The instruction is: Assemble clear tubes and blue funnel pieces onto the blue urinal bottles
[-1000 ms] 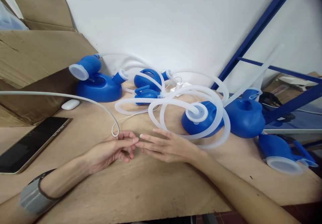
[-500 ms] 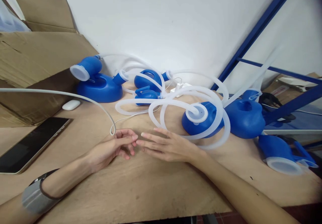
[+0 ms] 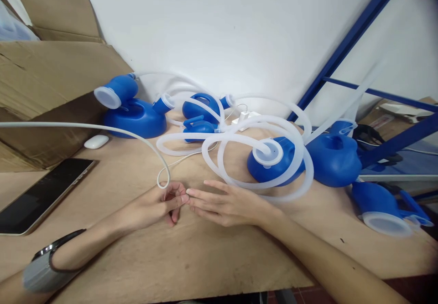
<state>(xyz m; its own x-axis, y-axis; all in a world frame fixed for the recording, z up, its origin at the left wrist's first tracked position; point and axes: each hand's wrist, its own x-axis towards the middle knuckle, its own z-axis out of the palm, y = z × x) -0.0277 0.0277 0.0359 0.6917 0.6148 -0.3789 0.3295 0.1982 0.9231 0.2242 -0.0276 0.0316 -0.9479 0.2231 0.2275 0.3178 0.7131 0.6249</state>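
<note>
My left hand [image 3: 164, 207] is over the wooden table, thumb and fingertips pinched together. Whatever may be between those fingertips is too small to make out. My right hand [image 3: 226, 203] faces it with fingers stretched out, their tips touching or nearly touching the left thumb tip. A white cable [image 3: 137, 135] hangs in from the left and curls into a loop just behind my left hand. Beyond my right hand, a coiled translucent corrugated hose [image 3: 224, 158] runs into the white cap of a blue plastic bottle [image 3: 251, 167].
More blue bottles [image 3: 137, 119] with hoses stand along the wall, and others [image 3: 333, 165] are at the right. A phone or tablet [image 3: 44, 197], a white case [image 3: 96, 141] and a cardboard box [image 3: 61, 76] occupy the left. A blue metal frame [image 3: 349, 44] rises at the right.
My left hand has shifted slightly down and right, its fingers closing into a tighter pinch. My right hand has lowered a little. The cable's loop has swung right and down.
</note>
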